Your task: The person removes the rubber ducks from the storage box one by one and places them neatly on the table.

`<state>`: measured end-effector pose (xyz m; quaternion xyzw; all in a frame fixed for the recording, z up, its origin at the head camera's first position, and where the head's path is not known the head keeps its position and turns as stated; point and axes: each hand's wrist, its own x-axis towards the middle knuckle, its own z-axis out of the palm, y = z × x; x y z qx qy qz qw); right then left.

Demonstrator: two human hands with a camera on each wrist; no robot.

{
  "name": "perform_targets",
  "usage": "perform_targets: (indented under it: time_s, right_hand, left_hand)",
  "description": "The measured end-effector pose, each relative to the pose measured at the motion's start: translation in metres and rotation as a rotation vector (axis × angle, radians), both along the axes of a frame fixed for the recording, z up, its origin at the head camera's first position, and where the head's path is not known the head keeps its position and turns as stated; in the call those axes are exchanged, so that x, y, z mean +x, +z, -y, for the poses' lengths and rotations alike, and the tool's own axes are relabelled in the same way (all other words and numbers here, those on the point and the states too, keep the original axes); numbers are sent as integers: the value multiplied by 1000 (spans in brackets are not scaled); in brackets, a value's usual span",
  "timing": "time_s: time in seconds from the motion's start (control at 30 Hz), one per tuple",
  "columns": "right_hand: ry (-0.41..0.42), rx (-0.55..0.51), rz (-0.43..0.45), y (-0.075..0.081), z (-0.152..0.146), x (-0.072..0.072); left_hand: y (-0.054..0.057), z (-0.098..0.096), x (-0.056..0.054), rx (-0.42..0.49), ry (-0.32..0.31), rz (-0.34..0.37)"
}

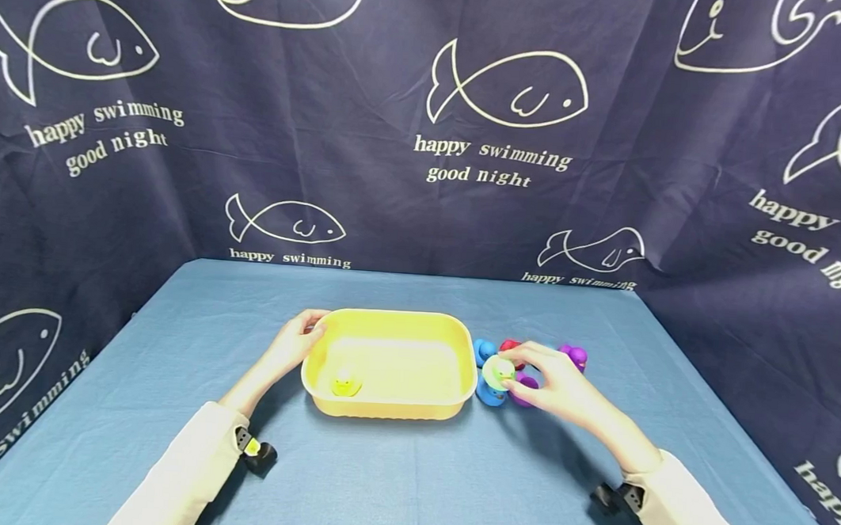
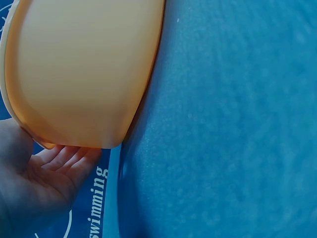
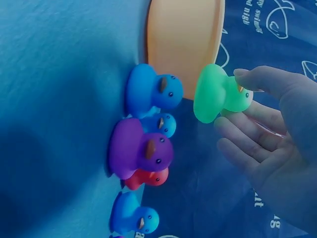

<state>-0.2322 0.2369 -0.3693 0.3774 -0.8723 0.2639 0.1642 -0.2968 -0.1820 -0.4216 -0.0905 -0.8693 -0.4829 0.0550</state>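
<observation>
A yellow rectangular plastic basin (image 1: 391,410) stands mid-table. My left hand (image 1: 298,341) holds its back-left corner, thumb at the rim and fingers along the outer wall; in the left wrist view those fingers (image 2: 77,161) are partly hidden behind the basin. Inside, near the front-left corner, sits a yellow rubber duck (image 1: 345,384). My right hand (image 1: 560,385) pinches a light green rubber duck (image 3: 213,94) between thumb and fingers, lifted above the other ducks just right of the basin. Beneath and around it are a blue duck (image 3: 148,91) and a purple duck (image 3: 136,151).
Behind the right hand sit a red duck (image 3: 148,177), another blue duck (image 1: 484,351) and a purple duck (image 1: 575,356). They stand on a blue cloth-covered table (image 1: 380,482). A dark fish-patterned curtain (image 1: 384,134) encloses the back and sides.
</observation>
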Motion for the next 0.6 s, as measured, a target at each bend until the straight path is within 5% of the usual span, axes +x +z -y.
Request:
perform_targets:
  time_s: [0.6]
  right_hand:
    - [-34, -3, -40, -10, -19, 2]
  left_hand:
    - [1, 1, 1, -3, -12, -7]
